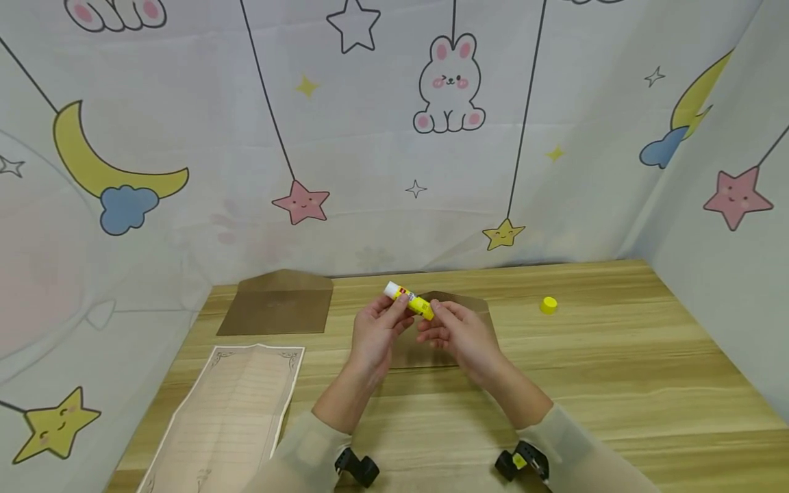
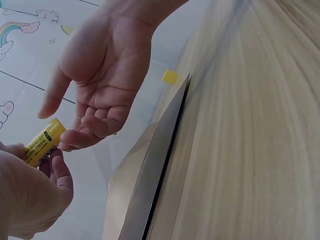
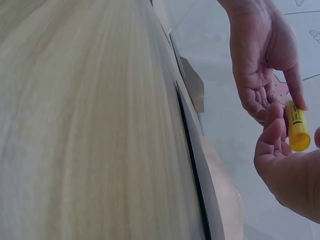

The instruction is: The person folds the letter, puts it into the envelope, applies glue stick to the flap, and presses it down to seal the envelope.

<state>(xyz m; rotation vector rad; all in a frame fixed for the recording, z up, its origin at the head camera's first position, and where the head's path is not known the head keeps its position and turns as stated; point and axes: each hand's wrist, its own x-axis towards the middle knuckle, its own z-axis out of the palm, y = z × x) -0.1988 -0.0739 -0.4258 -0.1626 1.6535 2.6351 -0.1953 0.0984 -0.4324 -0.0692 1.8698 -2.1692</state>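
My left hand [image 1: 374, 335] pinches a yellow glue stick [image 1: 422, 307] between thumb and fingers. Its white end points up and to the left, with no cap on it. At the yellow base end is my right hand [image 1: 466, 337], thumb and fingers spread around it. In the left wrist view a small gap shows between the right thumb and the glue stick [image 2: 46, 142]. Below both hands a brown envelope [image 1: 411, 354] lies on the table, its flap raised toward the back and partly hidden by the hands. The yellow cap [image 1: 548, 305] stands apart at the right.
Another brown envelope [image 1: 280, 311] lies at the back left with its flap up. In front of it, a lined letter sheet [image 1: 237, 404] with an ornate border spreads along the left edge of the wooden table [image 1: 616, 383]. A printed cloth [image 1: 370, 137] hangs behind.
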